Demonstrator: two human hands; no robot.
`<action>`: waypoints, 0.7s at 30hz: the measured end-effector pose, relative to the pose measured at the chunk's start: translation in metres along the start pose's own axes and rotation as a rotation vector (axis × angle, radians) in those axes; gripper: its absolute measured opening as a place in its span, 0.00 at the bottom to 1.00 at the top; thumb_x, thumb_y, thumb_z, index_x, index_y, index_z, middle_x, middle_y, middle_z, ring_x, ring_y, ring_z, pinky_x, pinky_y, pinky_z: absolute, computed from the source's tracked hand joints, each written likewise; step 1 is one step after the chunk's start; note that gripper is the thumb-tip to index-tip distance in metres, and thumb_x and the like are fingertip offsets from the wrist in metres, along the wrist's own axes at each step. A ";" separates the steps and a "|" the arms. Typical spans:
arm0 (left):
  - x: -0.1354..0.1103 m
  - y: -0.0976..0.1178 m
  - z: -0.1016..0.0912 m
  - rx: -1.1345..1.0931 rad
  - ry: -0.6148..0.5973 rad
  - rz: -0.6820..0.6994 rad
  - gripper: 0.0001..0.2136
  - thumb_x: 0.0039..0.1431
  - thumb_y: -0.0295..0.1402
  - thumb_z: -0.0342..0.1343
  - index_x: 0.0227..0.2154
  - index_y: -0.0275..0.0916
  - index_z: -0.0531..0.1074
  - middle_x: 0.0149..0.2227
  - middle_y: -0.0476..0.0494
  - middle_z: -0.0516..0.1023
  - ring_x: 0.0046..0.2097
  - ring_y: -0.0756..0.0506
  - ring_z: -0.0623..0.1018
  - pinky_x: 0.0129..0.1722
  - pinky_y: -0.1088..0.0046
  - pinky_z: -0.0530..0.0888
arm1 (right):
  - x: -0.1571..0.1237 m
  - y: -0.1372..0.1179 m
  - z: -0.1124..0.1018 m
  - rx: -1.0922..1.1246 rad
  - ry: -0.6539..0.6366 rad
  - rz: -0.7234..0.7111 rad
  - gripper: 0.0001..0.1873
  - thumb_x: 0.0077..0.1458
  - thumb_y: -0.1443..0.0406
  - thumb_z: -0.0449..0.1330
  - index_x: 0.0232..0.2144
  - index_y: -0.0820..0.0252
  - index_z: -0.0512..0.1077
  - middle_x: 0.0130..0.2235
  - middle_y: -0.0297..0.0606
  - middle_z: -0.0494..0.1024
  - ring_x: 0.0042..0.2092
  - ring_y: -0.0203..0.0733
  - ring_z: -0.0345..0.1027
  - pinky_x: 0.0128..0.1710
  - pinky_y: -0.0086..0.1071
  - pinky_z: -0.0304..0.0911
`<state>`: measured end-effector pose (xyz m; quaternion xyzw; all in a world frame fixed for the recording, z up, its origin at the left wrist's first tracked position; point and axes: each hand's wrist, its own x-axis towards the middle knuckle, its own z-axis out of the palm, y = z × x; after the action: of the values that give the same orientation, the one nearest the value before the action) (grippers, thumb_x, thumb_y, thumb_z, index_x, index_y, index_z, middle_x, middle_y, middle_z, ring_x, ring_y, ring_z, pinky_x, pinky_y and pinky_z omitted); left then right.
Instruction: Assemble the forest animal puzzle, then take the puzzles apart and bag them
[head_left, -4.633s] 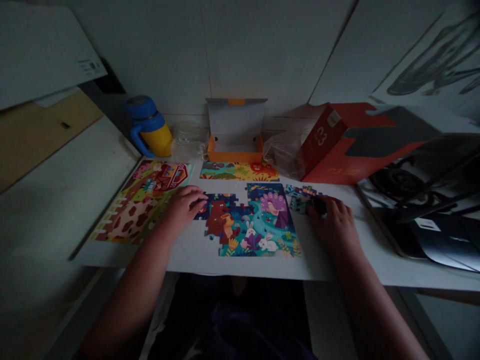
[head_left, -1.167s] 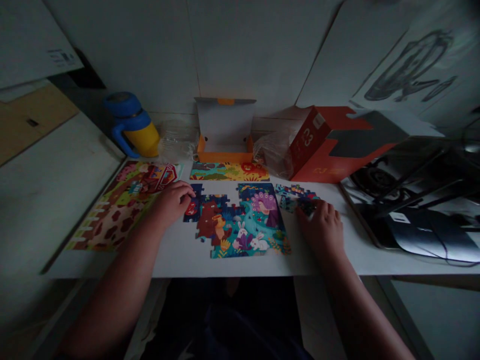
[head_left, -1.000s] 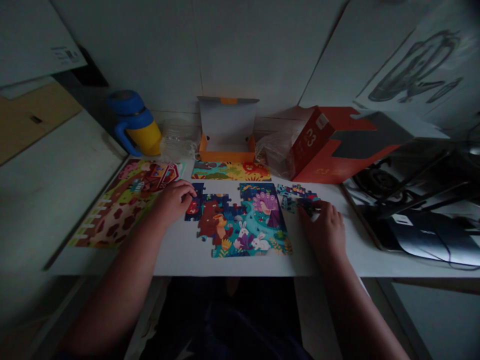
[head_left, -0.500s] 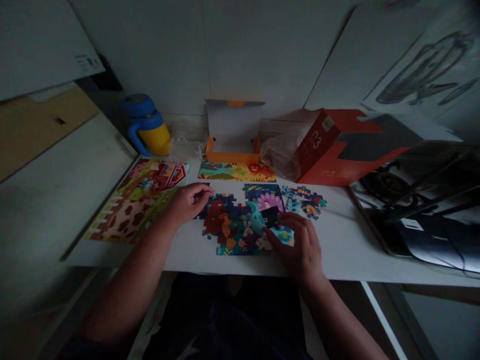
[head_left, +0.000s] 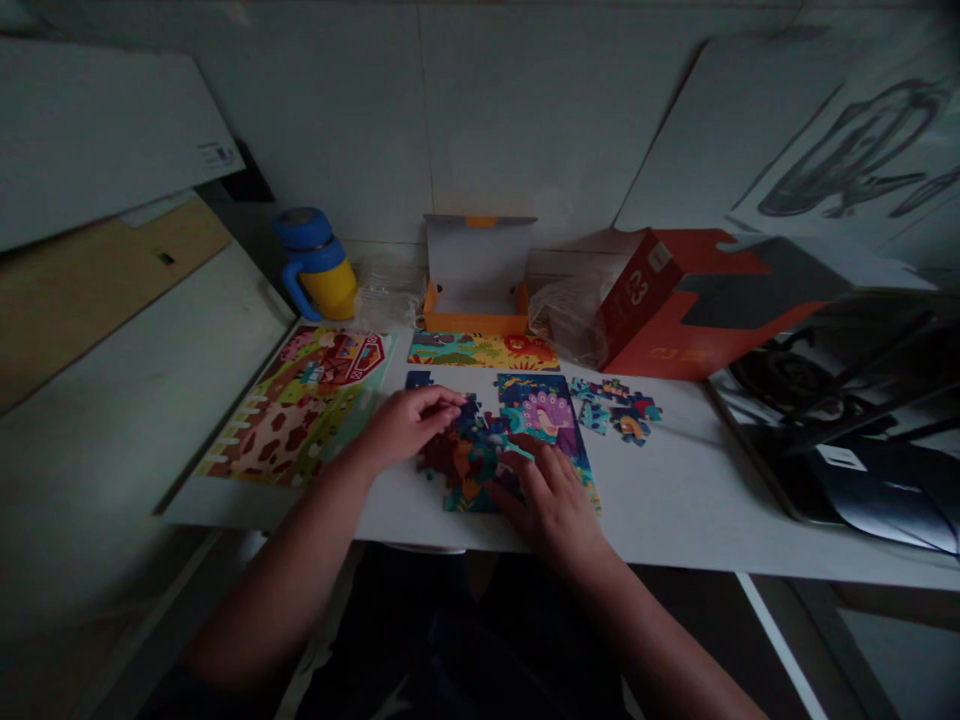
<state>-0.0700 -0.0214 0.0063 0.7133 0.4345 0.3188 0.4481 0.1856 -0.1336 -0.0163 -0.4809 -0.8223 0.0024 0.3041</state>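
A partly joined jigsaw puzzle (head_left: 540,402) with cartoon animals, a purple peacock among them, lies in front of me. My right hand (head_left: 553,492) rests over its lower middle, thumb and fingers apart and pointing left; no loose piece shows in it. At the puzzle's upper left, my left hand (head_left: 412,422) has its fingertips pressed together above the brown animal part. Whether a piece is between those tips I cannot make out. Loose and joined puzzle pieces (head_left: 634,420) lie to the right, and a dark blue piece (head_left: 418,379) is beyond my left hand.
A farm picture puzzle (head_left: 300,405) covers the left side. Behind are a long jungle picture strip (head_left: 480,350), an open orange box (head_left: 476,322), clear plastic wrap (head_left: 566,310) and a blue-yellow jug (head_left: 322,275). A red carton (head_left: 660,320) and black equipment (head_left: 862,450) stand right.
The dark piece that was in my right hand is out of its fingers, and the puzzle's right part looks filled. That hand has moved left over the puzzle; the view has shifted slightly.
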 end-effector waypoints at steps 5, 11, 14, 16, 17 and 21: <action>0.032 -0.003 -0.048 0.394 0.169 0.034 0.11 0.69 0.36 0.57 0.48 0.43 0.81 0.46 0.45 0.86 0.45 0.43 0.84 0.47 0.66 0.78 | -0.003 0.007 0.007 -0.035 -0.123 0.087 0.14 0.66 0.57 0.65 0.51 0.55 0.74 0.55 0.49 0.77 0.54 0.58 0.71 0.52 0.51 0.70; 0.066 -0.009 -0.051 0.639 0.030 0.092 0.13 0.68 0.28 0.55 0.46 0.45 0.83 0.48 0.45 0.86 0.51 0.41 0.83 0.54 0.62 0.76 | -0.003 0.007 0.010 -0.023 -0.157 0.095 0.13 0.67 0.57 0.63 0.50 0.56 0.75 0.53 0.47 0.78 0.53 0.57 0.70 0.53 0.51 0.69; 0.069 -0.016 -0.045 0.647 0.037 0.137 0.12 0.69 0.29 0.55 0.46 0.46 0.83 0.49 0.46 0.86 0.52 0.41 0.83 0.55 0.63 0.76 | -0.004 0.008 0.010 -0.011 -0.173 0.104 0.12 0.67 0.57 0.63 0.48 0.56 0.75 0.52 0.46 0.78 0.53 0.56 0.70 0.53 0.51 0.69; 0.068 -0.021 -0.042 0.630 0.049 0.158 0.12 0.70 0.29 0.55 0.47 0.46 0.82 0.49 0.45 0.86 0.52 0.42 0.83 0.56 0.63 0.76 | -0.004 0.008 0.009 -0.004 -0.183 0.106 0.11 0.67 0.58 0.63 0.48 0.55 0.75 0.53 0.46 0.78 0.53 0.56 0.70 0.54 0.51 0.68; 0.066 -0.023 -0.041 0.622 0.053 0.164 0.12 0.70 0.30 0.55 0.47 0.45 0.82 0.49 0.44 0.85 0.52 0.42 0.82 0.56 0.62 0.76 | -0.005 0.008 0.009 -0.002 -0.187 0.108 0.11 0.67 0.58 0.63 0.48 0.55 0.74 0.53 0.46 0.78 0.53 0.56 0.70 0.54 0.51 0.68; 0.060 -0.030 -0.042 0.606 0.060 0.189 0.11 0.70 0.29 0.57 0.50 0.43 0.81 0.51 0.43 0.84 0.54 0.42 0.81 0.58 0.61 0.75 | -0.004 0.008 0.009 -0.010 -0.185 0.112 0.12 0.67 0.57 0.63 0.48 0.56 0.75 0.53 0.46 0.77 0.53 0.56 0.70 0.53 0.51 0.68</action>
<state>-0.0903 0.0547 -0.0008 0.8420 0.4543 0.2359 0.1705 0.1889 -0.1305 -0.0278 -0.5254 -0.8187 0.0599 0.2238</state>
